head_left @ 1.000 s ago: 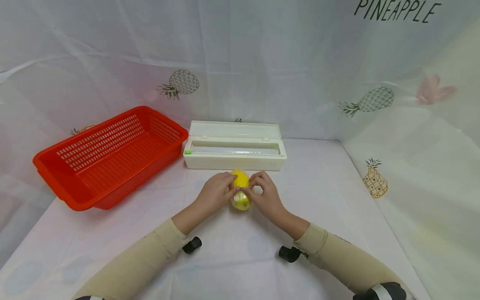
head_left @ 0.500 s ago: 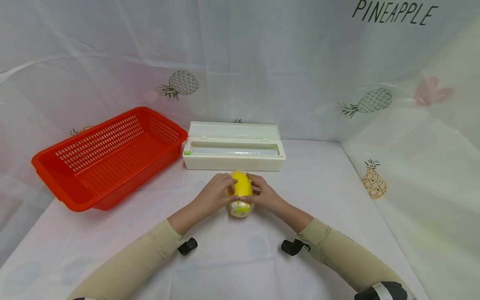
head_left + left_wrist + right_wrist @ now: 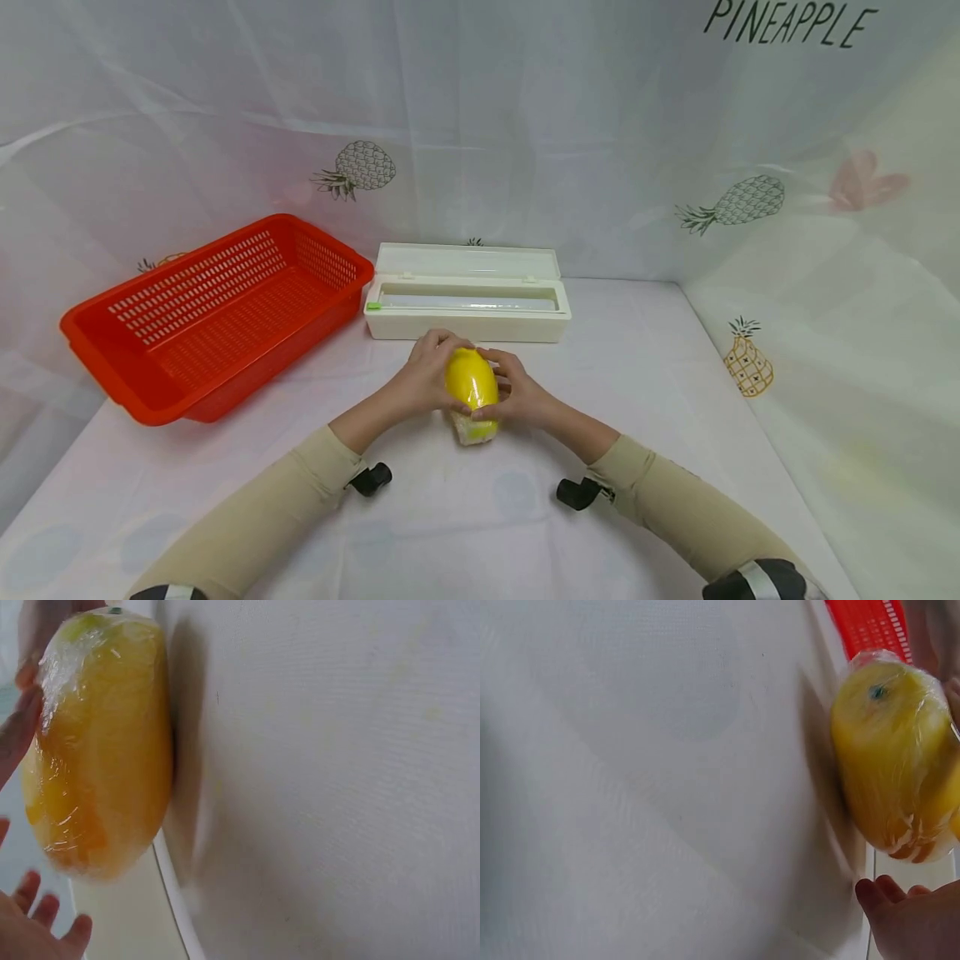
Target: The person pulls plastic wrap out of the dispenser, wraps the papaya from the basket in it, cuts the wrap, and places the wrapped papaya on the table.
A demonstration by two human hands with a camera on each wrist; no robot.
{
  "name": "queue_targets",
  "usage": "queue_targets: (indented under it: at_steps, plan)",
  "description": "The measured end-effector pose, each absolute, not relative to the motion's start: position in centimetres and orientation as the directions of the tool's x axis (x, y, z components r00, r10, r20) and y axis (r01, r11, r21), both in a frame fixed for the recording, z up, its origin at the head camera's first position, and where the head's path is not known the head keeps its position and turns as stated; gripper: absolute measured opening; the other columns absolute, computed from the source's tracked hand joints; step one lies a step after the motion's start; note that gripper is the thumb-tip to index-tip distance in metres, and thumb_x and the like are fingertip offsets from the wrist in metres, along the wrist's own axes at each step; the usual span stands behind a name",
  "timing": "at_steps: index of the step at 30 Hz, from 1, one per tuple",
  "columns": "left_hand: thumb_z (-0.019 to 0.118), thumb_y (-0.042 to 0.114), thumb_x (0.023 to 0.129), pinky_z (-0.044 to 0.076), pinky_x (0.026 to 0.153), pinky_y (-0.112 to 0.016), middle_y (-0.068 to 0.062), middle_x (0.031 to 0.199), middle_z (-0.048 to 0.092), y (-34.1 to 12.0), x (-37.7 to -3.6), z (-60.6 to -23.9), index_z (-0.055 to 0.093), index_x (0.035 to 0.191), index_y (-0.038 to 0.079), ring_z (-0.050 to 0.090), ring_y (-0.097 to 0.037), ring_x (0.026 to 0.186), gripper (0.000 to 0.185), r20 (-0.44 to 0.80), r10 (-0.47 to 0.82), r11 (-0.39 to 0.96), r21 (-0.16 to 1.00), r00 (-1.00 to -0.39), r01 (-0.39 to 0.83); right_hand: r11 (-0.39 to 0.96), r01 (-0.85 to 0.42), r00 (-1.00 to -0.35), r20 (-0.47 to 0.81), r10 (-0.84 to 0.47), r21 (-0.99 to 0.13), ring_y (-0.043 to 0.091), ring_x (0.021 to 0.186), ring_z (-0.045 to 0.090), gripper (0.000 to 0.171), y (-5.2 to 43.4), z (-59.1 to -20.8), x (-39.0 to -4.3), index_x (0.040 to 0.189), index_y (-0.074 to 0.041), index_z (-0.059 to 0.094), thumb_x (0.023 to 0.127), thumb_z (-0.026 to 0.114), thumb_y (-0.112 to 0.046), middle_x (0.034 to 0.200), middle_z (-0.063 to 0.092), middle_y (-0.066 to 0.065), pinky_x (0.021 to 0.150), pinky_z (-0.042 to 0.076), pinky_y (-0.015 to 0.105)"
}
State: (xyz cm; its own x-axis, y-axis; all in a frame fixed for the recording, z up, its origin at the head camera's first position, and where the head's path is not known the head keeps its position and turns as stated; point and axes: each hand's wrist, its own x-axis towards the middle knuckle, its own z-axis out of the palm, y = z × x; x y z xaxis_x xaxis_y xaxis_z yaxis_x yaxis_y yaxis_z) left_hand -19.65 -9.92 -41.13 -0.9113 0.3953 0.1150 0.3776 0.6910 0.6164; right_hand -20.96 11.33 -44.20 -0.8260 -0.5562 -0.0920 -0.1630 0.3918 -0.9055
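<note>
A yellow oval fruit [image 3: 471, 382] wrapped in shiny clear plastic film rests on the table between my two hands, its greenish stem end towards me. My left hand [image 3: 423, 379] holds its left side, thumb near the close end and fingertips around the far end. On the opposite side my right hand [image 3: 522, 402] curves round it, the two thumbs meeting on top. The left wrist view shows the film [image 3: 60, 682] bunched beside the thumbs, with the left fingers slightly off the fruit. Film also gathers at the stem end [image 3: 877, 691] in the right wrist view.
A white cling film dispenser [image 3: 468, 323] with its lid up and a roll inside stands just behind the fruit. An orange-red slotted basket [image 3: 217, 325] sits at the back left. A white cloth [image 3: 630, 358] covers the table; printed sheets hang behind and at the right.
The fruit has come slightly nearer to me and its yellow side shows more. My hands have shifted from pinching at its middle to spreading around its sides.
</note>
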Motion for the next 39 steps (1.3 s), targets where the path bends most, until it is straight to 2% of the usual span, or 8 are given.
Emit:
queue_targets:
  at_steps: [3, 7, 13, 19, 25, 31, 35, 39]
  plan:
    - [0.097, 0.029, 0.056, 0.033, 0.107, -0.054, -0.014, 0.151, 0.026, -10.1, -19.8, -41.3, 0.032, 0.149, 0.013, 0.025, -0.035, 0.137, 0.114, 0.075, 0.387, 0.707, 0.615, -0.919, 0.348, 0.394, -0.199, -0.812, -0.074, -0.579, -0.898, 0.038, 0.135, 0.032, 0.097, 11.1, -44.1, -20.9, 0.150, -0.021, 0.026, 0.075, 0.087, -0.021, 0.153, 0.017, 0.010, 0.109, 0.034, 0.047]
    - [0.097, 0.027, 0.056, 0.031, 0.109, -0.053, -0.015, 0.155, 0.026, -10.3, -20.1, -41.5, 0.021, 0.153, 0.006, 0.029, -0.035, 0.138, 0.125, -0.003, 0.410, 0.707, 0.633, -0.912, 0.316, 0.401, -0.211, -0.807, -0.073, -0.586, -0.891, 0.037, 0.135, 0.032, 0.101, 10.7, -44.1, -20.8, 0.149, -0.022, 0.025, 0.071, 0.089, -0.018, 0.153, 0.017, 0.010, 0.109, 0.035, 0.047]
    - [0.096, 0.031, 0.057, 0.038, 0.106, -0.047, -0.011, 0.146, 0.035, -10.7, -20.2, -41.6, 0.029, 0.152, 0.007, 0.038, -0.029, 0.129, 0.119, -0.015, 0.429, 0.739, 0.581, -0.903, 0.342, 0.412, -0.225, -0.808, -0.068, -0.586, -0.883, 0.035, 0.136, 0.033, 0.108, 10.2, -44.0, -20.7, 0.149, -0.025, 0.021, 0.068, 0.091, -0.020, 0.153, 0.016, 0.011, 0.107, 0.037, 0.046]
    - [0.093, 0.035, 0.062, 0.036, 0.107, -0.047, -0.007, 0.147, 0.036, -11.2, -20.2, -42.0, 0.038, 0.148, 0.010, 0.035, -0.029, 0.130, 0.106, 0.023, 0.434, 0.757, 0.534, -0.901, 0.378, 0.454, -0.173, -0.841, -0.109, -0.530, -0.874, 0.031, 0.133, 0.039, 0.109, 10.0, -44.0, -20.7, 0.153, -0.020, 0.018, 0.071, 0.089, -0.025, 0.154, 0.021, 0.010, 0.104, 0.041, 0.044]
    - [0.087, 0.043, 0.070, 0.039, 0.102, -0.050, -0.003, 0.151, 0.036, -11.2, -19.9, -42.1, 0.042, 0.147, 0.016, 0.035, -0.031, 0.129, 0.094, 0.055, 0.412, 0.790, 0.477, -0.910, 0.386, 0.477, -0.163, -0.887, -0.083, -0.454, -0.864, 0.028, 0.114, 0.052, 0.088, 10.4, -44.3, -21.2, 0.148, -0.008, 0.033, 0.078, 0.085, -0.025, 0.138, 0.046, 0.012, 0.096, 0.048, 0.041]
    - [0.083, 0.046, 0.074, 0.043, 0.097, -0.048, -0.004, 0.151, 0.035, -10.6, -19.6, -42.0, 0.045, 0.146, 0.019, 0.035, -0.032, 0.124, 0.087, 0.057, 0.393, 0.803, 0.465, -0.918, 0.373, 0.496, -0.180, -0.865, -0.104, -0.491, -0.850, 0.025, 0.103, 0.054, 0.062, 10.9, -44.6, -20.9, 0.146, -0.013, 0.039, 0.093, 0.068, -0.026, 0.130, 0.050, 0.013, 0.088, 0.050, 0.039]
    - [0.078, 0.050, 0.078, 0.043, 0.097, -0.048, -0.008, 0.152, 0.033, -10.2, -19.5, -42.2, 0.043, 0.148, 0.020, 0.035, -0.034, 0.125, 0.084, 0.034, 0.355, 0.832, 0.445, -0.934, 0.332, 0.519, -0.204, -0.852, -0.110, -0.512, -0.830, 0.029, 0.119, 0.051, 0.059, 10.9, -44.3, -20.4, 0.153, -0.014, 0.031, 0.101, 0.053, -0.032, 0.144, 0.045, 0.014, 0.101, 0.043, 0.046]
    - [0.076, 0.052, 0.079, 0.044, 0.095, -0.047, -0.010, 0.151, 0.033, -9.9, -19.3, -42.4, 0.043, 0.148, 0.022, 0.037, -0.036, 0.122, 0.082, 0.023, 0.307, 0.850, 0.443, -0.951, 0.286, 0.545, -0.222, -0.847, -0.117, -0.518, -0.808, 0.028, 0.141, 0.030, 0.058, 10.9, -44.3, -20.3, 0.156, -0.016, 0.024, 0.105, 0.042, -0.038, 0.156, 0.029, 0.007, 0.114, 0.025, 0.047]
